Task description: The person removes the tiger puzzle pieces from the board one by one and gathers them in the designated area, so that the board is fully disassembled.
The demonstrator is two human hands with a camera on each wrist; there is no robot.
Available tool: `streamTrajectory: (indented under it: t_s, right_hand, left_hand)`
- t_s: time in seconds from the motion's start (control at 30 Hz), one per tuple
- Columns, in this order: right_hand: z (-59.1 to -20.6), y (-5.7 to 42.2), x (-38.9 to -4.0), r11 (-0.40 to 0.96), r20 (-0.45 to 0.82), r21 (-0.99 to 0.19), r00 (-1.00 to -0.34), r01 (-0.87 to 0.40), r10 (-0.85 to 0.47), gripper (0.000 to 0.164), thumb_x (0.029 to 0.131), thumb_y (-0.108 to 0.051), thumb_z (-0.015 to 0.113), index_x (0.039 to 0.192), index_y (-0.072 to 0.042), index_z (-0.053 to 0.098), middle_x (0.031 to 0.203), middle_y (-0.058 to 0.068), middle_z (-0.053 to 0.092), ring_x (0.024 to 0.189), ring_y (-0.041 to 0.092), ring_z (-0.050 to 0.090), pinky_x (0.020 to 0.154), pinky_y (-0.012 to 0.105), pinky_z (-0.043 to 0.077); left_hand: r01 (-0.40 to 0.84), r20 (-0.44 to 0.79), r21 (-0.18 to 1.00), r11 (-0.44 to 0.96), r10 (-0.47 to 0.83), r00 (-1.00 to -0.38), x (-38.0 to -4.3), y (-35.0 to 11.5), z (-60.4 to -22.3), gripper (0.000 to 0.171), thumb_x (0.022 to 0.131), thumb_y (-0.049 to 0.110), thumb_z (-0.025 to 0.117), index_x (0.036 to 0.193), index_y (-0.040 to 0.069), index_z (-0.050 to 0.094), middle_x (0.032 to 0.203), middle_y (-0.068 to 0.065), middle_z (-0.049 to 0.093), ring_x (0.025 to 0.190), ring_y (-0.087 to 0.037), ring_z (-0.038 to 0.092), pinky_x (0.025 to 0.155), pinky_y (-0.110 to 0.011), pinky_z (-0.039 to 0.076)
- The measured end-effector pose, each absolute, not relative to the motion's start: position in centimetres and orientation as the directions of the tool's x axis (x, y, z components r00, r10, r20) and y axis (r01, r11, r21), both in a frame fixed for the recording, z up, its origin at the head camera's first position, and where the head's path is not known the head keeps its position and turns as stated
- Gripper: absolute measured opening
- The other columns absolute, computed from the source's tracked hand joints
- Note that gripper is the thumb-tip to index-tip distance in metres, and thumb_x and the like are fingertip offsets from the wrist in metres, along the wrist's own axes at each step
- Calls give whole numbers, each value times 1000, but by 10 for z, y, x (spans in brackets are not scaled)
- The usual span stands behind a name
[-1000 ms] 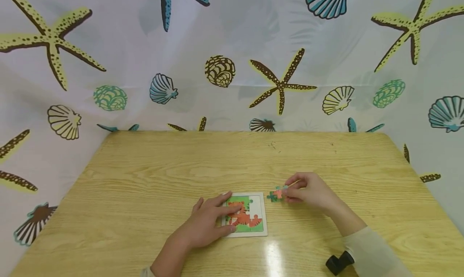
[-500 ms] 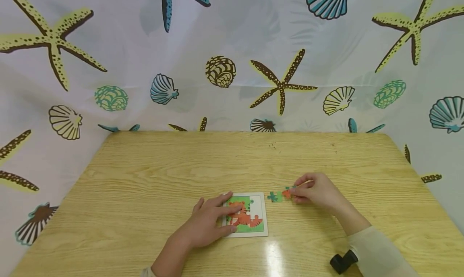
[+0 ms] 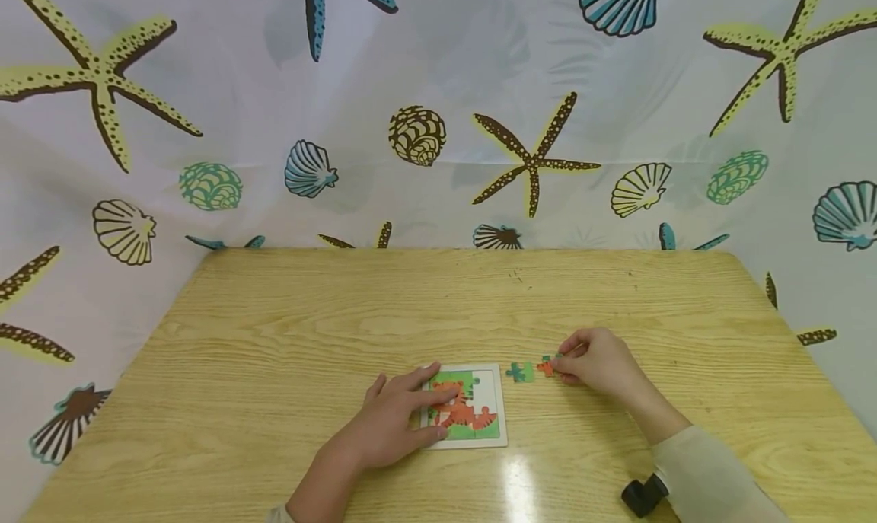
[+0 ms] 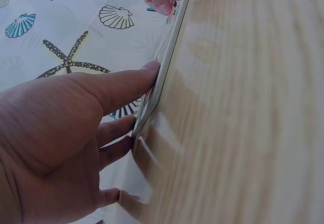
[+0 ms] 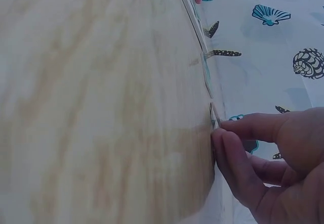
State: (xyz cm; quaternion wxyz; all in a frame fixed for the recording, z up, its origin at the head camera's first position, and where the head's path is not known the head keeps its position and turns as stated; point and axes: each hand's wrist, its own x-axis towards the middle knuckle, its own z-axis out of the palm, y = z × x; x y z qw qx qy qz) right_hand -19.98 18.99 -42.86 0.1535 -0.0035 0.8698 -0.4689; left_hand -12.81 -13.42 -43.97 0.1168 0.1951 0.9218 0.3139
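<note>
A small framed jigsaw puzzle with an orange tiger on green lies on the table, a bare white patch showing at its upper right. My left hand rests across its left side with fingers spread; in the left wrist view the thumb lies on the frame's near edge. To the right of the frame, my right hand pinches an orange-and-green puzzle piece between thumb and fingers, partly hiding it. Between that piece and the frame lies a green puzzle piece.
The wooden table stretches behind and to both sides of the puzzle. A white cloth printed with shells and starfish hangs around its back and sides. A black device sits at the right wrist by the sleeve.
My right hand has shifted a little right with the orange-and-green piece, leaving a gap between it and the green piece. The left hand and frame have stayed in place.
</note>
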Motion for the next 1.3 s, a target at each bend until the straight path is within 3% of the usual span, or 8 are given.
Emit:
streamTrajectory:
  t_s: [0.2,0.57,0.8,1.3]
  right_hand:
    - [-426,190,-199,607,-260,-784,-957,131,-129,14,91,-5,79,95,4,69,87,12,68,71,14,69,66,29,62]
    - [-424,190,-194,632,-239,-770,-958,86,-161,12,95,-8,75,94,3,70,85,10,70,71,14,71,68,30,62]
    - [-421,190,-189,660,-198,-751,-961,21,-195,13,96,-12,74,94,0,71,81,9,70,69,16,69,62,31,56]
    - [-416,172,-176,591,-180,-807,-947,-12,-265,12,94,-8,76,98,3,76,82,7,69,70,17,68,65,30,60]
  left_hand:
    - [293,-87,626,722,438,-895,-128,-134,-440,53,95,34,76,145,21,64,166,-9,37,151,-41,34,118,-76,6]
    - [286,-92,631,721,435,-896,-127,-134,-440,52,95,33,77,144,20,65,166,-10,37,151,-42,34,118,-76,6]
    - [285,-91,625,727,430,-898,-127,-135,-441,52,95,31,77,144,20,65,166,-10,38,151,-41,34,118,-76,7]
    - [292,-89,626,723,438,-895,-128,-136,-442,52,95,31,77,144,21,65,166,-10,38,151,-41,34,118,-76,6]
